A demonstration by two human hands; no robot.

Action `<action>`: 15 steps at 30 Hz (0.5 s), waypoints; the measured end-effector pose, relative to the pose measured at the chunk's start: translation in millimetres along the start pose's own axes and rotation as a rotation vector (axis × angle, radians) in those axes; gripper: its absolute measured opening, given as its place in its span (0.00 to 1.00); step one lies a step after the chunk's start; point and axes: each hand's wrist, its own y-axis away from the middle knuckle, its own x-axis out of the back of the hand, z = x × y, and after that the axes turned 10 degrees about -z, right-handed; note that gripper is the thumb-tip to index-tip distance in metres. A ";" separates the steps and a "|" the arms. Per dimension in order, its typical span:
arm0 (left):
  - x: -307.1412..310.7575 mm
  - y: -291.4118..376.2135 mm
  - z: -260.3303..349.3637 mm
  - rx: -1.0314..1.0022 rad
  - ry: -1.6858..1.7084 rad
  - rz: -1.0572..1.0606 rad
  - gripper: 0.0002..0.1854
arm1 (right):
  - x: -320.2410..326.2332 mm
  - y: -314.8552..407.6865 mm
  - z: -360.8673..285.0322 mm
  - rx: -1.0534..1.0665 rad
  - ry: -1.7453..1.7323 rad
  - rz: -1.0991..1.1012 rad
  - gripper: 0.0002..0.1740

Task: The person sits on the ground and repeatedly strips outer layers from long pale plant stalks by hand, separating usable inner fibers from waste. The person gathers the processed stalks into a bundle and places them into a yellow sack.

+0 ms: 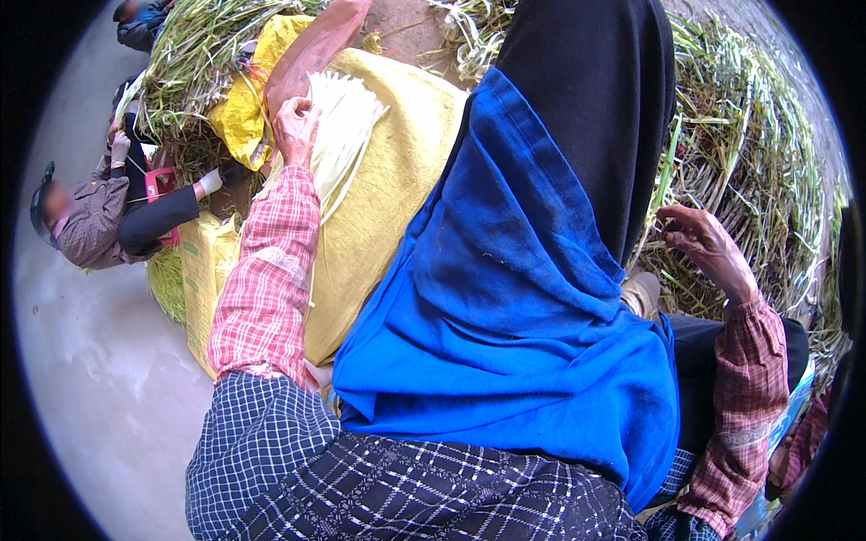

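Observation:
My left hand rests at the left edge of a bundle of pale, peeled stalks, with its fingers curled; whether it grips any stalk cannot be told. The stalks lie fanned out on a yellow cloth beside my lap. Out to the right, my right hand is over a heap of green, leafy stalks, its fingers bent and apart. A long green leaf stands just above its fingertips; contact between them is unclear. A blue cloth covers my lap.
Another heap of green stalks lies at the upper left, beside a yellow plastic bag and a reddish sack. A gloved co-worker sits at the left near a pink stool. A yellow printed sack stands by my left forearm.

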 end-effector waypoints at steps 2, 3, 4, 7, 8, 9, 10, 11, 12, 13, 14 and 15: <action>-2.7 -8.5 -4.5 -0.021 -0.004 -0.037 0.13 | -1.5 1.9 6.8 -0.008 -0.033 0.016 0.21; -3.7 -12.9 -6.9 -0.017 0.005 -0.071 0.12 | -1.8 3.0 9.6 -0.012 -0.050 0.024 0.21; -0.6 -13.5 -5.7 -0.010 0.006 -0.102 0.12 | -1.3 1.8 11.6 -0.012 -0.043 0.011 0.22; 6.1 -12.6 7.1 0.022 0.039 -0.131 0.11 | -0.6 -0.7 14.3 -0.011 -0.041 -0.012 0.22; 6.5 -14.2 7.2 0.015 0.031 -0.145 0.11 | -0.9 -0.6 14.3 -0.009 -0.056 -0.010 0.22; 7.0 -16.5 5.4 0.010 0.023 -0.159 0.11 | -1.3 -0.8 13.8 -0.007 -0.070 -0.010 0.22; 7.3 -18.7 4.2 0.005 0.015 -0.173 0.10 | -1.7 -0.5 12.5 -0.009 -0.068 -0.005 0.21; 7.2 -20.7 3.3 -0.011 0.007 -0.177 0.10 | -2.1 0.2 10.8 -0.011 -0.066 0.000 0.21; 7.0 -22.5 2.4 -0.027 -0.002 -0.181 0.10 | -2.4 0.5 10.1 -0.013 -0.064 0.005 0.21; 6.8 -24.3 1.5 -0.044 -0.010 -0.185 0.10 | -3.2 0.2 11.2 0.000 -0.084 0.011 0.21; 6.8 -26.7 0.2 -0.040 -0.024 -0.189 0.12 | -4.3 -0.5 13.4 0.014 -0.104 0.018 0.20; 7.1 -29.1 -0.8 -0.037 -0.038 -0.193 0.13 | -5.4 -1.2 15.6 0.028 -0.124 0.025 0.20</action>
